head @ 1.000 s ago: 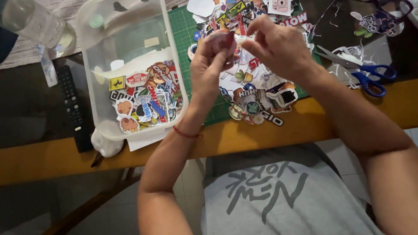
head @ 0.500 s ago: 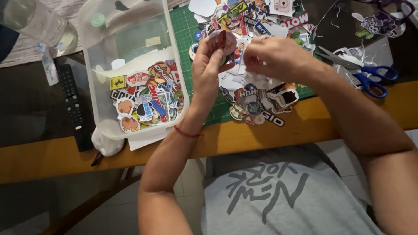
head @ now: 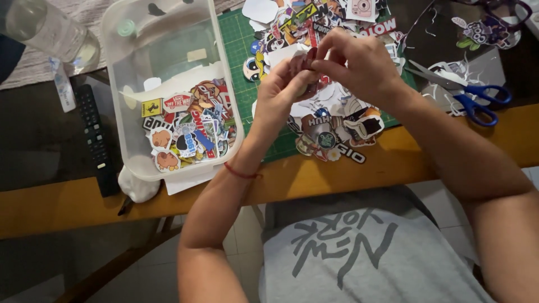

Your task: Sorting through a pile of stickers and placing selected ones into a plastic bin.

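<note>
My left hand (head: 283,90) and my right hand (head: 359,64) meet above a green cutting mat (head: 238,50), both pinching one small red-edged sticker (head: 309,59) between fingertips. Most of that sticker is hidden by my fingers. Under the hands lies a loose pile of colourful cut-out stickers (head: 331,132) spread across the mat and onto the wooden table edge (head: 314,174). A thin red string sits around my left wrist.
A clear plastic tub (head: 168,33) holding several stickers (head: 185,126) stands left of the mat. Blue-handled scissors (head: 471,98) lie at the right among paper scraps. A black remote (head: 95,137) and a clear bottle (head: 45,31) are at the far left.
Both hands stay together over the mat; the fingers have shifted slightly on the small sticker, and the view has drifted a little.
</note>
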